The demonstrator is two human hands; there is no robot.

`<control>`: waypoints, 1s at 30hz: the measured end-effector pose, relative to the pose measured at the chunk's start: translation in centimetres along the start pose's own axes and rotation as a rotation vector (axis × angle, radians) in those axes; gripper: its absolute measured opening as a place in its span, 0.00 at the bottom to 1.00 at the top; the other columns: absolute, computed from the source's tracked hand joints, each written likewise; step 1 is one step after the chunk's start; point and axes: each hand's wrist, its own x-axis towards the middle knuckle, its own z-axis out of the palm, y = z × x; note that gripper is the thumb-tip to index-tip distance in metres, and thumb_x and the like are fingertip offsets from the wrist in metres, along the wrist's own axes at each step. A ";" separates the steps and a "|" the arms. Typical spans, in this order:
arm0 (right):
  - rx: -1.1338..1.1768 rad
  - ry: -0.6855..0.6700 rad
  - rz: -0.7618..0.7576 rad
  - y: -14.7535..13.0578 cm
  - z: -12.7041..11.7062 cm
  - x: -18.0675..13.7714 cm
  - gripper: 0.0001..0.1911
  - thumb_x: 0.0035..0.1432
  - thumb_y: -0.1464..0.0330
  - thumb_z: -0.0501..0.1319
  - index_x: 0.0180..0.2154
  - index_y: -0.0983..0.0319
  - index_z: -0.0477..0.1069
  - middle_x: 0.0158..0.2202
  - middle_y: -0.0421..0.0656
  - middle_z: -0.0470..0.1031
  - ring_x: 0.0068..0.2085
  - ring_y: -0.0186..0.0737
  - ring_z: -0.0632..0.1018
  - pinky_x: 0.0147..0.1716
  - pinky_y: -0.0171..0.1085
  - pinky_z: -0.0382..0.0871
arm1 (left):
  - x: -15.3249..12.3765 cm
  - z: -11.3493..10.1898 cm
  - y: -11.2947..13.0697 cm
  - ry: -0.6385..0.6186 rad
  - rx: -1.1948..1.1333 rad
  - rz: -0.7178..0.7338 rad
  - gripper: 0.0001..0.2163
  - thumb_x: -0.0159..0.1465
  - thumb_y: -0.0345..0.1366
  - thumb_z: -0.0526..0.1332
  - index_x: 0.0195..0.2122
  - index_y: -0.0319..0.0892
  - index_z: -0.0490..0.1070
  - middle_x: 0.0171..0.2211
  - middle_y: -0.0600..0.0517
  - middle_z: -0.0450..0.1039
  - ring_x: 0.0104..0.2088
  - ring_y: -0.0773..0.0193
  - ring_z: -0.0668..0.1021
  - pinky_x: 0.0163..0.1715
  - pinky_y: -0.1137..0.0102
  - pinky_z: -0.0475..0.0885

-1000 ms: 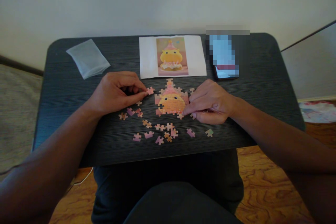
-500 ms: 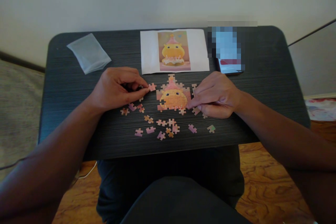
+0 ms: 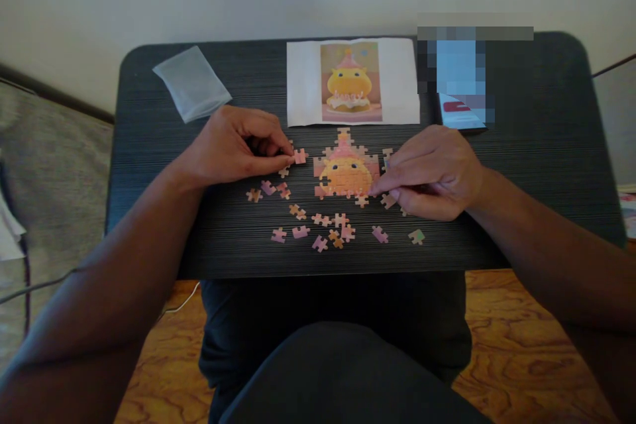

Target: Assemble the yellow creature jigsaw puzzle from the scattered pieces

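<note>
My left hand (image 3: 243, 146) pinches a pink jigsaw piece (image 3: 300, 156) between thumb and index finger. That piece lies just left of the partly joined jigsaw puzzle (image 3: 348, 175), with a small gap between them. The puzzle shows a yellow character in a pink hat, and its outer edges are uneven. On the right, my right hand (image 3: 432, 172) rests with its index fingertip on the puzzle's lower right edge. Its thumb is apart from that finger and no piece shows between them. A few loose pieces (image 3: 387, 201) are partly hidden under this hand.
Several loose jigsaw pieces (image 3: 340, 220) lie in front of the puzzle and to its left. Behind it is a printed reference picture (image 3: 303, 86). A clear plastic bag (image 3: 193, 86) lies back left, a phone (image 3: 462, 116) back right, on the dark table (image 3: 223, 252).
The whole view has shifted, so everything appears farther right and higher. The pink piece in my left hand sits slightly farther from the puzzle's left edge. My right index finger stays on the puzzle.
</note>
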 end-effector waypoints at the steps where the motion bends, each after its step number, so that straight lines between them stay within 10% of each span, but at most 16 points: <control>1: -0.023 -0.008 -0.006 -0.3 0.4 0.2 0.09 0.70 0.72 0.63 0.47 0.59 0.82 0.30 0.37 0.83 0.26 0.31 0.77 0.29 0.37 0.64 | 0.0 -0.1 0.1 -0.013 -0.005 0.001 0.04 0.66 0.41 0.76 0.37 0.48 0.86 0.27 0.51 0.78 0.25 0.67 0.73 0.24 0.69 0.64; 11: -0.324 -0.343 -0.003 -2.7 1.9 1.3 0.10 0.77 0.68 0.60 0.49 0.59 0.82 0.38 0.39 0.88 0.33 0.35 0.81 0.30 0.40 0.56 | -0.2 -0.7 1.4 -0.217 0.015 -0.007 0.04 0.67 0.40 0.74 0.36 0.49 0.88 0.27 0.51 0.78 0.27 0.64 0.77 0.29 0.68 0.71; 30: -0.349 -0.423 0.084 -3.2 2.3 1.9 0.11 0.76 0.65 0.59 0.48 0.58 0.81 0.38 0.38 0.89 0.32 0.36 0.80 0.30 0.40 0.55 | -0.2 -1.1 2.0 -0.335 0.056 -0.040 0.09 0.71 0.42 0.71 0.36 0.45 0.86 0.27 0.54 0.77 0.29 0.67 0.75 0.36 0.70 0.72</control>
